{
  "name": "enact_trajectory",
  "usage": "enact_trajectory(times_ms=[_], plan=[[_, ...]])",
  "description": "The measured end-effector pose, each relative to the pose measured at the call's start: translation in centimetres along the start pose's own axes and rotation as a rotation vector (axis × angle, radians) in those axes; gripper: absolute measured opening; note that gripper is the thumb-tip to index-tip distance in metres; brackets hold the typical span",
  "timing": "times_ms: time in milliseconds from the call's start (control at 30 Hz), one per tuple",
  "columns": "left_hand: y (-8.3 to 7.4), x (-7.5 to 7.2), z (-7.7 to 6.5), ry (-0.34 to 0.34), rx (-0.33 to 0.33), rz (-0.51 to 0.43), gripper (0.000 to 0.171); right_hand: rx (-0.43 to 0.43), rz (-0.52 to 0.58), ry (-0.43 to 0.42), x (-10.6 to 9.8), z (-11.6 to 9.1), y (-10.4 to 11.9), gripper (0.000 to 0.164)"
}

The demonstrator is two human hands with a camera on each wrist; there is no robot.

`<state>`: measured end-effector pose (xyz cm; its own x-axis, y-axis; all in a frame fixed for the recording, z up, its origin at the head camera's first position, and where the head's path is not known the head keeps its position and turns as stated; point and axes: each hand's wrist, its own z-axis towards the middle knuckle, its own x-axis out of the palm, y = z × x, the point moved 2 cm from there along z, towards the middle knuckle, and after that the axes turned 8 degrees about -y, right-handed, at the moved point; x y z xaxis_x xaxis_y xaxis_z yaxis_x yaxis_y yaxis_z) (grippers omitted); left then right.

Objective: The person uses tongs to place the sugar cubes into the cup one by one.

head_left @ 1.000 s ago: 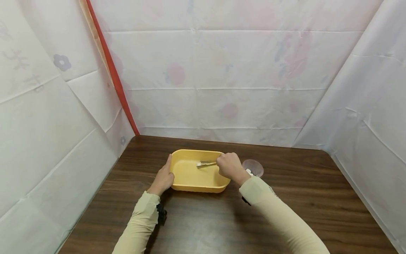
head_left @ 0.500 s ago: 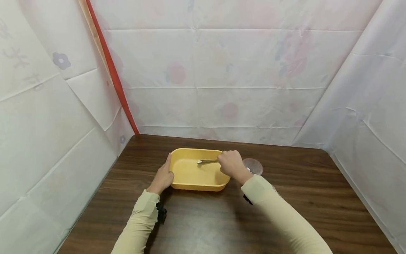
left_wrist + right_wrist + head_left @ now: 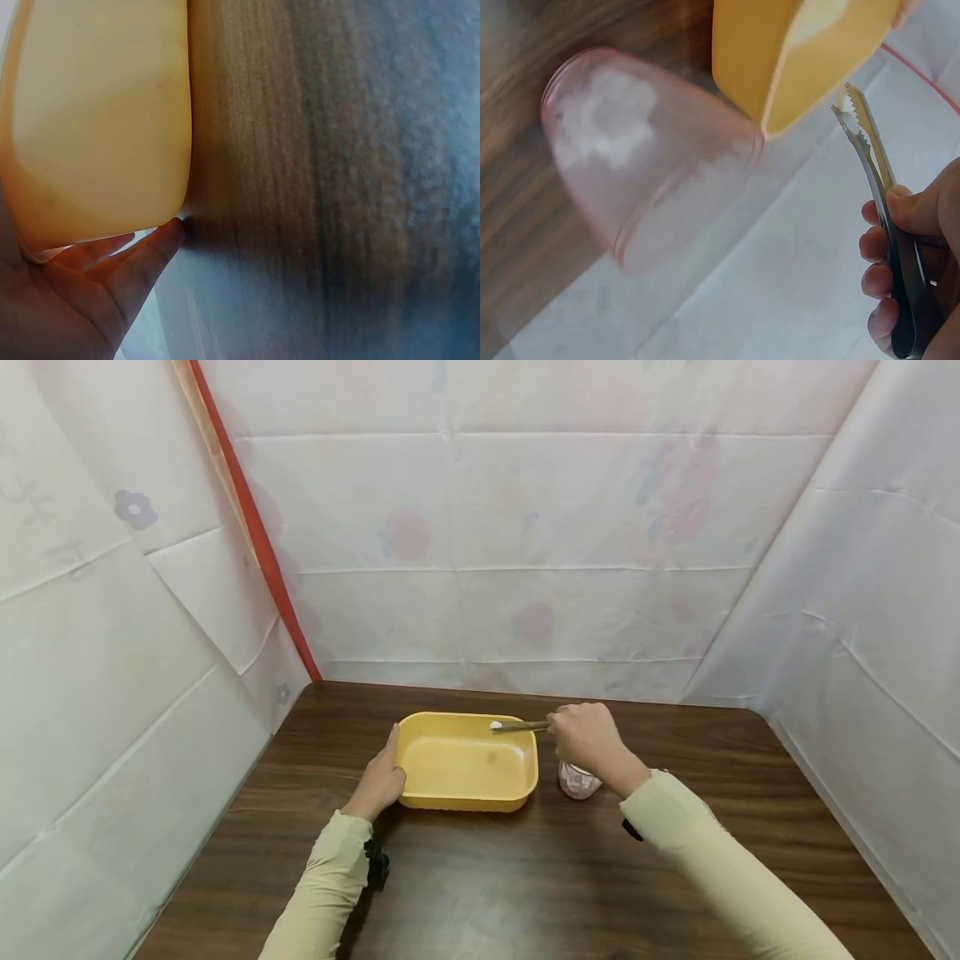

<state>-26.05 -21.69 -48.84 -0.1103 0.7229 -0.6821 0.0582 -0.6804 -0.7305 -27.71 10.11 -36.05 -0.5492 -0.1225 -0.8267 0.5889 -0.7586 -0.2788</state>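
Note:
A yellow plastic basin (image 3: pixel 465 797) stands at the middle of the table. My left hand (image 3: pixel 377 783) holds its left end, thumb over the rim and fingers (image 3: pixel 146 259) along the outer wall. In my right hand (image 3: pixel 596 739) is a pair of metal tongs (image 3: pixel 889 202) with toothed tips, squeezed nearly together on a small white piece (image 3: pixel 496 726). The tongs reach left over the basin's far right corner. Below my right hand stands a clear pinkish cup (image 3: pixel 579 785), partly hidden by the hand. White pieces (image 3: pixel 615 112) show through its wall.
The dark wood-grain table (image 3: pixel 480 877) carries the basin and cup. White patterned sheets (image 3: pixel 480 527) hang behind it and on both sides. A red strip (image 3: pixel 262 539) runs down the back left corner.
The tongs, apart inside the basin a second ago, have closed on the white piece. My right hand has lifted them rightward, uncovering part of the cup. My left hand stays on the basin.

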Motion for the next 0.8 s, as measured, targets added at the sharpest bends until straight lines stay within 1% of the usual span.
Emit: enact_trajectory(times_ms=[100,167,267,433,533,700,800], plan=[[0.1,0.0,0.0,0.002,-0.002,0.004,0.079,-0.004,0.003,-0.075,-1.1,-0.9,-1.0,0.030],[0.1,-0.1,0.1,0.006,-0.001,0.003,0.079,-0.006,-0.003,-0.116,-1.8,-1.5,-1.7,0.034],[0.1,-0.3,0.2,0.009,-0.001,-0.001,0.079,-0.006,-0.017,-0.141,-2.8,-2.6,-2.7,0.040],[0.2,-0.5,0.3,0.005,0.012,0.008,0.079,-0.007,-0.032,-0.166,-4.1,-4.0,-4.4,0.040],[0.2,-0.6,0.2,0.005,0.009,0.006,0.078,-0.013,-0.035,-0.170,-4.7,-4.8,-5.1,0.041],[0.3,-0.4,0.3,0.003,0.015,0.004,0.079,-0.010,-0.045,-0.133,-5.0,-6.3,-5.7,0.038],[0.4,-0.4,0.3,-0.002,0.014,0.002,0.080,-0.014,-0.029,-0.113,-4.8,-7.0,-5.8,0.039]])
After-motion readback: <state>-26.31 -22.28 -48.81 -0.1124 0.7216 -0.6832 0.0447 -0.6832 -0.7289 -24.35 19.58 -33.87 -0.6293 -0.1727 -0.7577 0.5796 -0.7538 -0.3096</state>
